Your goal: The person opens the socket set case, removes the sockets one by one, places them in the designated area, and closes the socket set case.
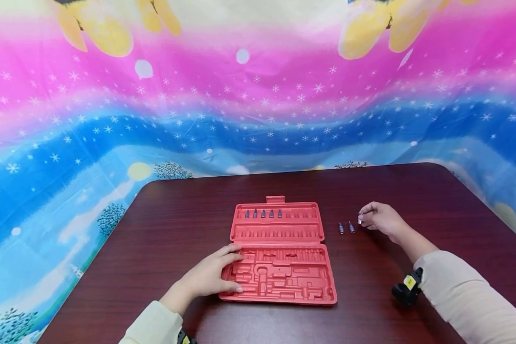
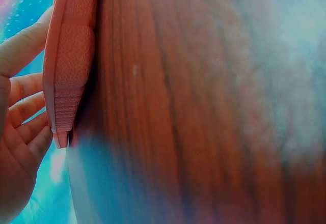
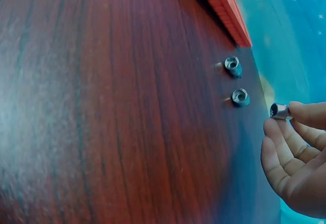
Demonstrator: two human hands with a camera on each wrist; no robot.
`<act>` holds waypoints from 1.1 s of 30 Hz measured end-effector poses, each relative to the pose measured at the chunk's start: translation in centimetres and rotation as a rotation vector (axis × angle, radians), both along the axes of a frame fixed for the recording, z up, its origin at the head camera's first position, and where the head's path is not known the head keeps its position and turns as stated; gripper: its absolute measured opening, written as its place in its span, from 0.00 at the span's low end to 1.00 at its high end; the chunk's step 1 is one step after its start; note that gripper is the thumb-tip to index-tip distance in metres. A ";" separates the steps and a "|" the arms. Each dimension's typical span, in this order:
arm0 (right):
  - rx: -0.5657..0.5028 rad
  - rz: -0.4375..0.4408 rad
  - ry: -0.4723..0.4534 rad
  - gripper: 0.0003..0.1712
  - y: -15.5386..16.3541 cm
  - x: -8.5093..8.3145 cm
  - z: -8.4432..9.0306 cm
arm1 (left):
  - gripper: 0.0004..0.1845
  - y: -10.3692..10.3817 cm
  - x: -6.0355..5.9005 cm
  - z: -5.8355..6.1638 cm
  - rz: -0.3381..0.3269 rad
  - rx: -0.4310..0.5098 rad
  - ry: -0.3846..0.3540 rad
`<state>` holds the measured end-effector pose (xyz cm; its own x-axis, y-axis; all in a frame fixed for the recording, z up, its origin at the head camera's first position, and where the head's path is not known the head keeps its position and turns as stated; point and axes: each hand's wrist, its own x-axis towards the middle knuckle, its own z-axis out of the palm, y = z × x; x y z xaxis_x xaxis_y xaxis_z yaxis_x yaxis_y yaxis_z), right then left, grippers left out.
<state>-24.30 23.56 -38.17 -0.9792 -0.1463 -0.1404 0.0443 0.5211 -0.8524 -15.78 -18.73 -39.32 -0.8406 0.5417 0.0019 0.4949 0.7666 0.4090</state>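
A red moulded tool case [image 1: 279,241] lies opened flat on the table. My left hand [image 1: 212,272] rests over the left edge of its near half, fingers spread and thumb at the near corner; the left wrist view shows the same fingers [image 2: 30,102] behind the case's side [image 2: 74,46]. Right of the case, my right hand [image 1: 382,220] pinches a small metal socket [image 3: 281,111] between thumb and fingertips, its hollow end facing the wrist camera. Two similar pieces, one left [image 1: 341,228] and one right [image 1: 351,227], stand on the table just left of that hand.
Several dark bits [image 1: 263,213] sit in a row in the upper left slots of the case's far half. The near half shows bare moulded recesses. A dark wood-grain table [image 1: 176,220] carries everything, with a patterned cloth [image 1: 258,105] hanging behind its far edge.
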 end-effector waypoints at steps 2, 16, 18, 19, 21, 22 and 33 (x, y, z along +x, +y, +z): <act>0.004 0.009 -0.014 0.16 0.1 -0.1 -0.2 | 0.35 0.0 0.0 -0.1 0.000 -0.003 0.001; 0.103 0.044 -0.010 0.12 -0.2 -0.5 -1.4 | 0.35 0.0 0.0 0.2 -0.005 0.004 0.009; 0.118 0.041 -0.011 0.12 -0.2 -0.6 -1.5 | 0.35 0.0 0.0 0.1 -0.005 0.002 0.009; 0.122 0.039 -0.011 0.12 -0.2 -0.6 -1.5 | 0.35 0.0 0.0 0.1 -0.005 0.001 0.009; 0.131 0.035 -0.005 0.12 -0.2 -0.7 -1.6 | 0.35 -0.1 -0.1 0.0 -0.007 -0.001 0.009; 0.133 0.034 -0.002 0.12 -0.2 -0.7 -1.6 | 0.35 -0.1 -0.1 0.0 -0.008 -0.002 0.009; 0.141 0.000 0.009 0.09 -0.5 -0.7 -1.6 | 0.36 0.0 -0.3 0.0 0.002 -0.003 -0.016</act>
<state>-25.04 23.07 -39.79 -0.9805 -0.1260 -0.1508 0.0369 0.6358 -0.7709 -16.08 -18.77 -39.31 -0.8414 0.5403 -0.0128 0.4873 0.7686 0.4146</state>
